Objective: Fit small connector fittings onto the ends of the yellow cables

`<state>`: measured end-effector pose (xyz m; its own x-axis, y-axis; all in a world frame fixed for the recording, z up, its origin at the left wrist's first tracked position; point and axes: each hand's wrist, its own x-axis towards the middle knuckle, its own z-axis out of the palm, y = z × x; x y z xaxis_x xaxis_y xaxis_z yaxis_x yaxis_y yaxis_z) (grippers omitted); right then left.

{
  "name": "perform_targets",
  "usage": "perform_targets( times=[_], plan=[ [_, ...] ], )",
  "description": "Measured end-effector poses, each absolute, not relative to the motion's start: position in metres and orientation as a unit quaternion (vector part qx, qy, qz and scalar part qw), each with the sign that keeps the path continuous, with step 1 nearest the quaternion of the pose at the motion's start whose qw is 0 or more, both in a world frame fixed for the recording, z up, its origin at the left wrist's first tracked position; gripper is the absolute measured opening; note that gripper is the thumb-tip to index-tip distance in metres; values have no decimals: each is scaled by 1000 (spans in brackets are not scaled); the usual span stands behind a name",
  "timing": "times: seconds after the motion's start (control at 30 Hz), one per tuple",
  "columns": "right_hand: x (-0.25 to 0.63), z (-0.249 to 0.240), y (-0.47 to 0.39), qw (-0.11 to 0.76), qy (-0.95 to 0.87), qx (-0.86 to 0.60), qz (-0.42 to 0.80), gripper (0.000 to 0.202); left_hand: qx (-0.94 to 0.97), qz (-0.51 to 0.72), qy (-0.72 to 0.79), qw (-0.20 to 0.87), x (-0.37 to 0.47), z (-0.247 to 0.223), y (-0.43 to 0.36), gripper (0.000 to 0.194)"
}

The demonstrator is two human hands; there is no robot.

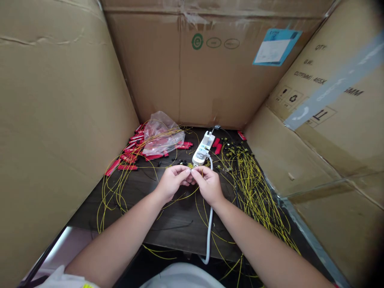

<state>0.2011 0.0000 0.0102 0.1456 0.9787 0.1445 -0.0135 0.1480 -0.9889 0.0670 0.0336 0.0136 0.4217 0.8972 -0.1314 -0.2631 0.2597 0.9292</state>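
My left hand (175, 181) and my right hand (207, 182) meet above the middle of the dark table. Thumb and forefinger of each are pinched together, the fingertips almost touching. A tiny pale piece shows between them, too small to name. A thin yellow wire (183, 198) curves just below both hands; whether its end lies in the fingers is hidden. Right behind the fingertips lie small yellow and black parts (183, 163). The white power strip (204, 148) stands just beyond my right hand, with a plug in it.
Red wrapped pieces (129, 159) and a clear plastic bag (163, 134) lie at the back left. A big bundle of yellow wires (258, 192) spreads on the right. The white cable (209, 236) hangs over the table's front edge. Cardboard walls (180, 80) close in three sides.
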Motion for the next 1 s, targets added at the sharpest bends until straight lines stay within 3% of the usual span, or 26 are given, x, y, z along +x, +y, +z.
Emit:
perform_targets(
  times=[0.27,0.43,0.6,0.8,1.0],
  plan=[
    [203,14,5,589,-577,-495,274,23,504,416,353,670,68,16,35,32],
    [207,32,16,630,-469,-502,362,22,551,447,346,615,62,37,36,27],
    [214,93,33,691,-346,-415,480,17,603,491,324,539,47,84,51,28],
    [224,172,37,763,-311,-336,456,8,580,535,310,529,26,140,67,32],
    [250,207,38,796,-251,-285,472,11,577,565,300,509,4,168,66,31]
  ],
)
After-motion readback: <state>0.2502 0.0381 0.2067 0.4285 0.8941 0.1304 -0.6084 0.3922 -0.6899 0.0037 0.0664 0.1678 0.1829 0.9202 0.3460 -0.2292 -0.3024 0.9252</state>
